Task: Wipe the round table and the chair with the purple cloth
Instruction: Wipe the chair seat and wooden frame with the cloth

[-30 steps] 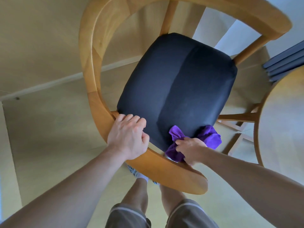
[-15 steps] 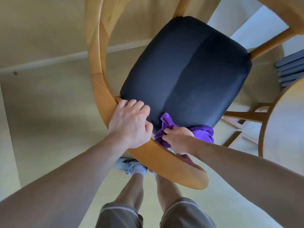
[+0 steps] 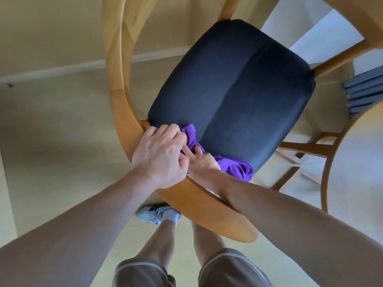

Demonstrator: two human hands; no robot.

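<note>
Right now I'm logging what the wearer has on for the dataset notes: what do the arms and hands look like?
Both arms are bare to the frame edge, no sleeves visible. The left hand and right hand wear no gloves; no rings, watch or bands are visible.

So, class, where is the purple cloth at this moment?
In the head view, the purple cloth lies bunched on the near edge of the chair's dark seat cushion, under the right hand, beside the left hand gripping the wooden backrest.
</note>
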